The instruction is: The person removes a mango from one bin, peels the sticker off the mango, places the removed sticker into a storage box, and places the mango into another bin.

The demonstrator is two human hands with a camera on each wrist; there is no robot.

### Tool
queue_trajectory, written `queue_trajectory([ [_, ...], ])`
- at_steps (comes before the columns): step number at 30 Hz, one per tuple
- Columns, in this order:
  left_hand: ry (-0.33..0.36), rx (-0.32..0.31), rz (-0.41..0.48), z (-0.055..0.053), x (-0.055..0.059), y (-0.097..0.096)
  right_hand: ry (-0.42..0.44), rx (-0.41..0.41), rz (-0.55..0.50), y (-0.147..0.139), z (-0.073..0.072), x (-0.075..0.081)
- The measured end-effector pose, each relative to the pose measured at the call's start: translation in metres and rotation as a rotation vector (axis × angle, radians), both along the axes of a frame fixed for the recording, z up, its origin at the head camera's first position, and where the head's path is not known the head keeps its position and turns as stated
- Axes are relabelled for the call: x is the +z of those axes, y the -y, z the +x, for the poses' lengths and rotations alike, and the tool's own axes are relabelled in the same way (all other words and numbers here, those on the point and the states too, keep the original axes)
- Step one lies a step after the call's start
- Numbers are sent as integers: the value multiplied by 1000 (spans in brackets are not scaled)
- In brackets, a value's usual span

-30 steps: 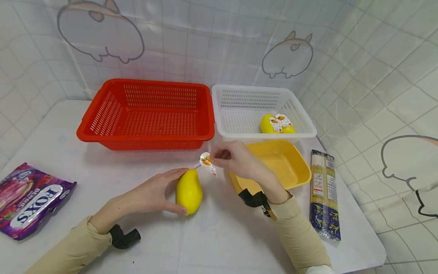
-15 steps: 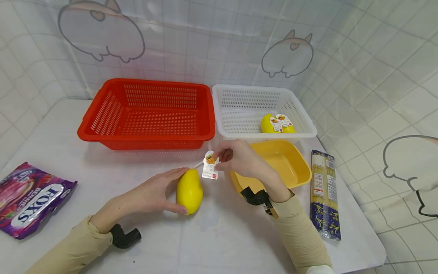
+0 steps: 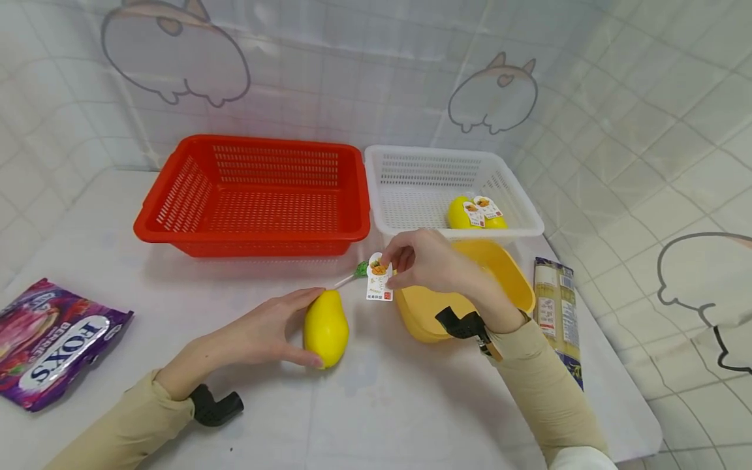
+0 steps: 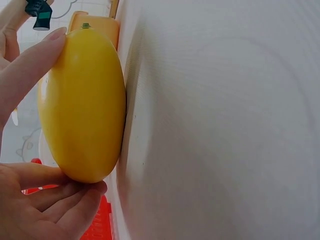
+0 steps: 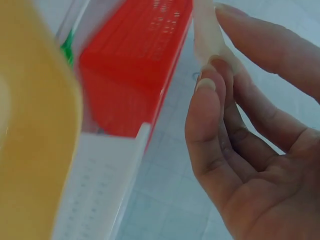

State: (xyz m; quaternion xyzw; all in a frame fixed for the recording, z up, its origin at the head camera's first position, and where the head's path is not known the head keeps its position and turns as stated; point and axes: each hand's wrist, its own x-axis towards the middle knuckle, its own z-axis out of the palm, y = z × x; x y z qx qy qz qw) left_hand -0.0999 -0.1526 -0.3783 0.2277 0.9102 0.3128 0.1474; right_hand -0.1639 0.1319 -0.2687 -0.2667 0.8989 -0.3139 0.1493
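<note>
A yellow mango point(image 3: 326, 329) lies on the white table, its narrow end pointing away. My left hand point(image 3: 249, 336) holds it from the left; in the left wrist view the thumb is at one end of the mango point(image 4: 85, 110) and the fingers are at the other. My right hand point(image 3: 431, 261) pinches a small white label point(image 3: 378, 279) with a food picture, up and to the right of the mango. The right wrist view shows this label point(image 5: 205, 30) edge-on between thumb and fingers. Behind it lies a lollipop point(image 3: 361, 269) with a green head.
A red basket point(image 3: 258, 248) and a white basket point(image 3: 405, 232) stand at the back; labelled yellow mangoes point(image 3: 460, 212) lie in the white one. A yellow tub point(image 3: 423, 326) sits under my right forearm. Noodle packs point(image 3: 555, 307) are at right, a purple bag point(image 3: 55, 339) at left.
My right hand has moved right with the label, which has turned to face the camera. The lollipop's green head has come into view. The left hand and mango have stayed put.
</note>
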Motion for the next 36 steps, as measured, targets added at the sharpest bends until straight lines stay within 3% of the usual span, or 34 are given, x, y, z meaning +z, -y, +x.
queue_trajectory([
  [6,-23,-14,-6,1,0,1,21,37,24,-13,-10,1],
  [17,-1,-8,-3,2,2,0,147,65,-7,-45,-36,-8],
  [29,-7,-16,2,1,1,0,203,134,96,-63,-55,-19],
  [36,0,-10,3,2,1,1,189,226,162,-63,-58,-27],
])
